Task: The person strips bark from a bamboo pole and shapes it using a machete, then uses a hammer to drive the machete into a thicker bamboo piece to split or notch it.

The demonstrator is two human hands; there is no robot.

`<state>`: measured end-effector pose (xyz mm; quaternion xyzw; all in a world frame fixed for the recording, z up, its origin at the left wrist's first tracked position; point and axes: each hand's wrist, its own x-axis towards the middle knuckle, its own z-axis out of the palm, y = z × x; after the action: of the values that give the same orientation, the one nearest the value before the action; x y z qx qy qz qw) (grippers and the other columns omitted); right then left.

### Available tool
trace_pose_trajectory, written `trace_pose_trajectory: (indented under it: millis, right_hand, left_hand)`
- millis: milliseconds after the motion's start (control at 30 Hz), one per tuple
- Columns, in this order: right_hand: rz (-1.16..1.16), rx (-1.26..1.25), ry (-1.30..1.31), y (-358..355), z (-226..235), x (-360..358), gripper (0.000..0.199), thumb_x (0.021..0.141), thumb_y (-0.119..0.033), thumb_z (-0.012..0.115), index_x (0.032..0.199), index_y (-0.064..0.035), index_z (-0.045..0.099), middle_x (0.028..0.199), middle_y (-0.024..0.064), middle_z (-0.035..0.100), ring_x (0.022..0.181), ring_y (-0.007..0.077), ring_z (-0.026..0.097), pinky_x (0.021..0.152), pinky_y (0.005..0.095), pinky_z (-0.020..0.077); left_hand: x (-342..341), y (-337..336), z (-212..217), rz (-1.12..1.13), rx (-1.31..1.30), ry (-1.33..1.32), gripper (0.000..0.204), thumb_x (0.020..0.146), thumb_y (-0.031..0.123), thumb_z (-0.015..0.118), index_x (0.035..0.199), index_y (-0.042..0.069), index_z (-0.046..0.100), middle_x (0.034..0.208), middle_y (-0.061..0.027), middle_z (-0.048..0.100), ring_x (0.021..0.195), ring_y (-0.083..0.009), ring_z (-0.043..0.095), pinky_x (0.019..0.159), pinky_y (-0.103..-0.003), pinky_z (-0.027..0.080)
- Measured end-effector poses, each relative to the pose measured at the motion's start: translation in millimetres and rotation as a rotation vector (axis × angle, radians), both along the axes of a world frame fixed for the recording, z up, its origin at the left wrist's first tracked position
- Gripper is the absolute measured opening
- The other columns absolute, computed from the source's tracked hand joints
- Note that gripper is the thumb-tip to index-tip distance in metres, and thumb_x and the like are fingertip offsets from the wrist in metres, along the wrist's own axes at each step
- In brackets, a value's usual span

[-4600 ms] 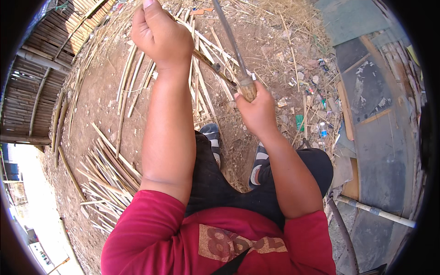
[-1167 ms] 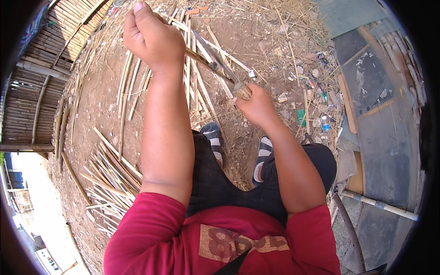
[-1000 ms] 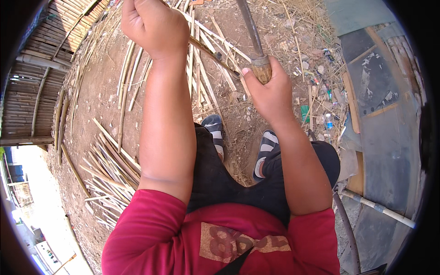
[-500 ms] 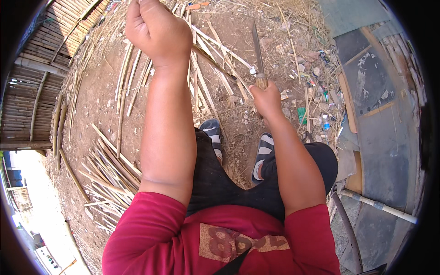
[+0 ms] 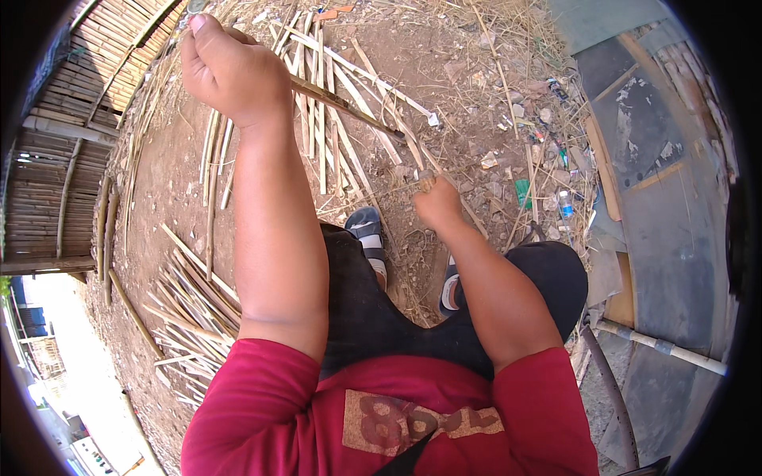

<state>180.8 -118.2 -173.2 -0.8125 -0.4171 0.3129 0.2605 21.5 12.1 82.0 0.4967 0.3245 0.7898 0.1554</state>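
Note:
My left hand (image 5: 238, 79) is raised at the upper left, closed in a fist round a bamboo stick (image 5: 345, 105). The stick slants down to the right, and its dark end stops above the ground near the middle. My right hand (image 5: 438, 205) grips a long knife (image 5: 426, 181) by its wooden handle. Its blade is seen nearly end-on, pointing away beside the stick's end; whether the two touch I cannot tell. Past the stick, pale split bamboo strips (image 5: 321, 119) lie scattered on the dirt.
A heap of thin bamboo strips (image 5: 194, 305) lies left of my knees. Bamboo slat walling (image 5: 48, 182) stands at the far left. Grey sheets (image 5: 659, 238) line the right side. A plastic bottle (image 5: 565, 204) and green litter (image 5: 522, 193) lie near my right knee.
My left hand has moved left and slightly down, showing more of the stick. My right hand has come left and down, and the knife has swung from upright toward the stick's end.

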Motion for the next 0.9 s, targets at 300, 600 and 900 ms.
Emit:
trace_pose_trajectory:
  millis: [300, 600, 900]
  right_hand:
    - [0.002, 0.56, 0.249, 14, 130, 3, 0.033, 0.086, -0.02, 0.072, 0.11, 0.002, 0.065, 0.088, 0.0162, 0.07, 0.079, 0.0285, 0.069, 0.073, 0.0419, 0.0524]
    - [-0.175, 0.717, 0.365, 7, 149, 56, 0.024, 0.088, -0.02, 0.073, 0.102, -0.0021, 0.065, 0.082, 0.0051, 0.066, 0.071, 0.0162, 0.061, 0.068, 0.0349, 0.049]
    - [-0.229, 0.492, 0.33, 28, 69, 35, 0.032, 0.084, -0.02, 0.071, 0.108, 0.0008, 0.065, 0.086, 0.0126, 0.069, 0.075, 0.0239, 0.067, 0.071, 0.0386, 0.0518]
  left_hand:
    - [-10, 4, -7, 0.049, 0.036, 0.093, 0.042, 0.105, 0.022, 0.038, 0.065, 0.009, 0.043, 0.056, -0.0051, 0.046, 0.054, -0.0182, 0.041, 0.061, -0.035, 0.04]
    - [-63, -35, 51, -0.335, 0.061, -0.102, 0.037, 0.102, 0.025, 0.038, 0.067, 0.016, 0.028, 0.061, -0.0001, 0.023, 0.056, -0.0159, 0.023, 0.057, -0.033, 0.025]
    - [-59, -38, 56, -0.305, 0.067, -0.063, 0.034, 0.101, 0.021, 0.038, 0.069, 0.013, 0.03, 0.064, -0.0019, 0.025, 0.057, -0.0163, 0.023, 0.058, -0.034, 0.026]
